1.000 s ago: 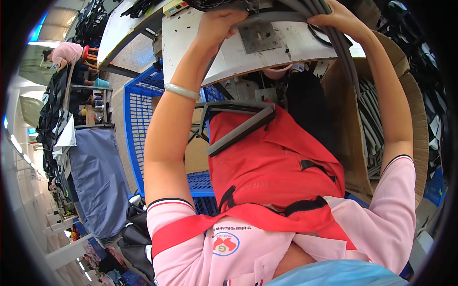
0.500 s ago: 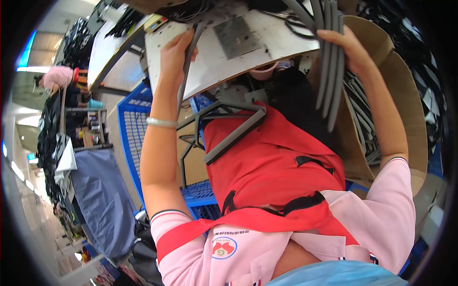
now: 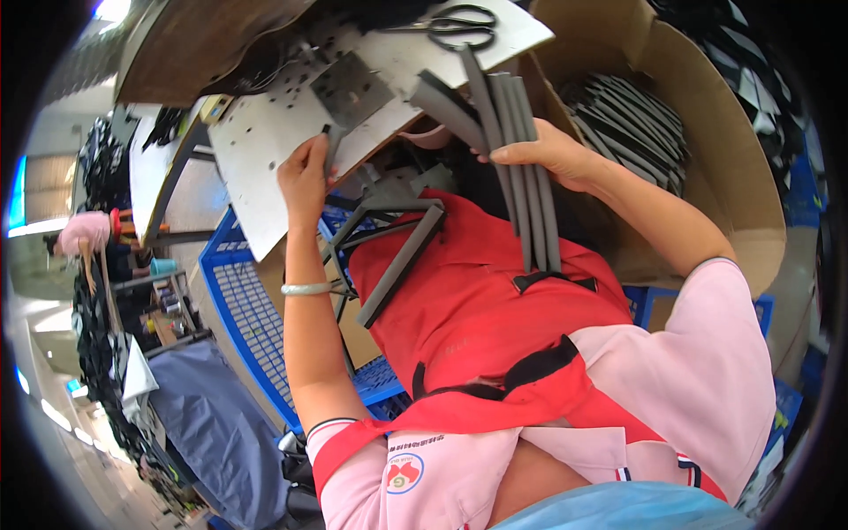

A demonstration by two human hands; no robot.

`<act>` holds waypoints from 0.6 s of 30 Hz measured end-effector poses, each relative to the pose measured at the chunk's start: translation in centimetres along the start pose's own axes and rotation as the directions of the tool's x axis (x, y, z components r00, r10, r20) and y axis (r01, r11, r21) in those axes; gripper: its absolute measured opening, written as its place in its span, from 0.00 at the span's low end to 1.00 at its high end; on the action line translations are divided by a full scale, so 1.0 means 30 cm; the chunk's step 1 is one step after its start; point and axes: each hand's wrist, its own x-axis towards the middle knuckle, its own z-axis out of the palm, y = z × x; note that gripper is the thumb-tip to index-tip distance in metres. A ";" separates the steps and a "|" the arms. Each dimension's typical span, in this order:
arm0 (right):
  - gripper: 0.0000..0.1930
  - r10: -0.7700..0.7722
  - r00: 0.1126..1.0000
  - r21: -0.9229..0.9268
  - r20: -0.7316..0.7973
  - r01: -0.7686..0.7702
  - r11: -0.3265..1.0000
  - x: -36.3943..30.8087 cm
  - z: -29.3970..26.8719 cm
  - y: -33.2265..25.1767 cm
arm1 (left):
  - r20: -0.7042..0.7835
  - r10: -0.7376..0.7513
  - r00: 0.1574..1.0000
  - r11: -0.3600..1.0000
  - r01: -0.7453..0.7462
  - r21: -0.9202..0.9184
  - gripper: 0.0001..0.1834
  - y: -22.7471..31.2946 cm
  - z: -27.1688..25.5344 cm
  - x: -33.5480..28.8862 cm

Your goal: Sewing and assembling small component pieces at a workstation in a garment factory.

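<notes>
Grey strip bundle [image 3: 537, 208], hand-held, right of centre

Right hand [image 3: 552, 157]: closed around the bundle, thumb across it; lower ends hang before a red apron [image 3: 495, 327]. Left hand [image 3: 305, 181], left of centre: fingers pinching one grey piece [image 3: 333, 146] near the edge of a white table [image 3: 238, 168]. On the table: metal plate [image 3: 353, 88], upper centre; black-handled scissors [image 3: 464, 28], top centre. Cardboard box [image 3: 738, 194], upper right: holds further strips [image 3: 627, 124]. Blue crate [image 3: 252, 305]: left of centre.
</notes>
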 end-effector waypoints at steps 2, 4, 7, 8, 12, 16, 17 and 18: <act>0.31 0.001 0.996 -0.037 0.095 0.002 0.999 -0.009 0.010 0.021 | -0.040 -0.024 0.999 0.998 0.026 0.062 0.16 -0.015 0.006 0.000; 0.30 -0.031 0.999 -0.211 0.017 0.034 0.977 -0.071 0.060 -0.003 | -0.077 -0.034 0.996 0.999 0.035 0.014 0.17 -0.075 -0.028 0.003; 0.32 -0.170 0.980 -0.302 -0.107 0.130 0.944 -0.126 -0.005 -0.017 | -0.051 -0.006 0.999 0.999 0.003 -0.054 0.16 -0.080 -0.017 0.013; 0.32 -0.238 0.956 -0.396 -0.170 0.155 0.905 -0.145 -0.035 -0.058 | -0.056 -0.001 0.998 0.998 -0.002 -0.066 0.15 -0.073 -0.011 0.012; 0.32 -0.421 0.835 -0.369 -0.355 0.288 0.883 -0.279 -0.337 -0.262 | -0.090 0.000 0.996 1.000 -0.001 -0.016 0.15 -0.043 0.000 -0.011; 0.17 -0.773 0.507 -0.853 -0.381 0.130 0.506 -0.260 -0.676 -0.142 | -0.150 0.045 0.988 0.999 -0.046 -0.006 0.16 -0.035 0.031 -0.019; 0.26 -0.634 0.648 -0.877 -0.422 -0.114 0.467 -0.261 -0.758 -0.073 | -0.188 0.066 0.980 0.998 -0.062 0.031 0.16 -0.039 0.035 -0.025; 0.35 -0.469 0.740 -0.869 -0.483 -0.337 0.362 -0.264 -0.827 -0.006 | -0.196 0.061 0.979 0.998 -0.056 0.028 0.16 -0.044 0.034 -0.031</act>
